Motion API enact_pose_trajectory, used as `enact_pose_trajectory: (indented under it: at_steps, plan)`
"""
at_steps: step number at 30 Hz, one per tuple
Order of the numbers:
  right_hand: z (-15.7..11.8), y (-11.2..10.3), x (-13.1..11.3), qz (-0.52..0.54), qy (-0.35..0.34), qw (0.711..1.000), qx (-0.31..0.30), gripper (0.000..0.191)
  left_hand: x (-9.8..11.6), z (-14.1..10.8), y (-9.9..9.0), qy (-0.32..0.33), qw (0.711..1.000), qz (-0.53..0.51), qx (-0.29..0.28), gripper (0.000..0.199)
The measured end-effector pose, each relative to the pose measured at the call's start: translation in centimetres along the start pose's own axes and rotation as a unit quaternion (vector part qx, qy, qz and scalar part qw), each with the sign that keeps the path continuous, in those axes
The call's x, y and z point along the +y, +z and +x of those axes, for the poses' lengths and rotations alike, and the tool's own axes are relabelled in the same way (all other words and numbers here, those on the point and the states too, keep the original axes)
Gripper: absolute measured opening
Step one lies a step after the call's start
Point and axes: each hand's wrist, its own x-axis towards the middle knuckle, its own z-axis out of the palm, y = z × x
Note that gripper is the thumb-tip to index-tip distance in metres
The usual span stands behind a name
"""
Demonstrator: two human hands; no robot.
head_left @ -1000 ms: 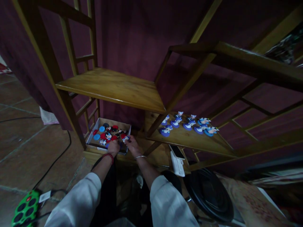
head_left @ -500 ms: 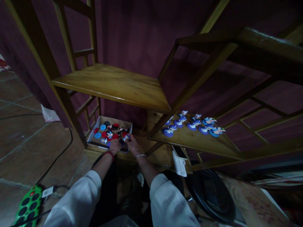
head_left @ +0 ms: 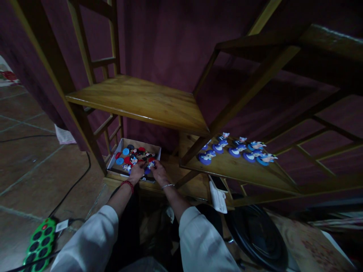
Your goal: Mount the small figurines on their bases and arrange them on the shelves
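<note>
In the head view, the right hand (head_left: pixel 159 172) pinches a small figurine (head_left: pixel 151 164) at the box (head_left: pixel 146 146), left of centre; the left hand's (head_left: pixel 137 172) grip cannot be told. Since the earlier frame, its fingers reach slightly higher, while the purple-based figures (head_left: pixel 237 150) appear farther right.

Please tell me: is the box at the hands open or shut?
Open: small figurines and blue discs are visible inside the box from above.

Left hand (head_left: pixel 137 172) over a box (head_left: pixel 148 146) of small figures (head_left: pixel 134 160), right hand (head_left: pixel 159 172) around a blue-and-white figurine (head_left: pixel 151 165)
</note>
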Motion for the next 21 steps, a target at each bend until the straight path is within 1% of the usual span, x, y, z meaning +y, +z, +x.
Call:
enact_pose_trajectory:
  at_steps: [3,6,9,14,18,21]
  plan:
    - [0.6,0.4,0.4,0.025,-0.013,1.0,-0.007,0.036,0.0,0.0,-0.1,-0.001,0.995,-0.095,-0.015,0.034]
    - [1.1,0.7,0.6,0.057,-0.037,0.997,-0.025,0.038,0.2,-0.3,-0.1,-0.02,0.979,-0.198,-0.053,0.033]
    - [1.0,0.7,0.4,0.059,-0.052,0.996,-0.039,0.04,0.2,-0.5,0.0,-0.025,0.963,-0.257,-0.082,0.027]
    - [0.7,0.5,0.0,0.04,-0.056,0.996,-0.057,0.041,-0.5,-0.3,0.1,-0.033,0.96,-0.271,-0.062,0.019]
    - [1.0,0.7,0.5,0.071,-0.064,0.993,-0.076,0.04,-1.0,-0.1,0.1,-0.026,0.967,-0.246,-0.067,0.019]
    - [1.5,1.1,1.1,0.104,-0.067,0.988,-0.088,0.038,-0.9,-0.2,0.0,-0.027,0.972,-0.221,-0.074,0.021]
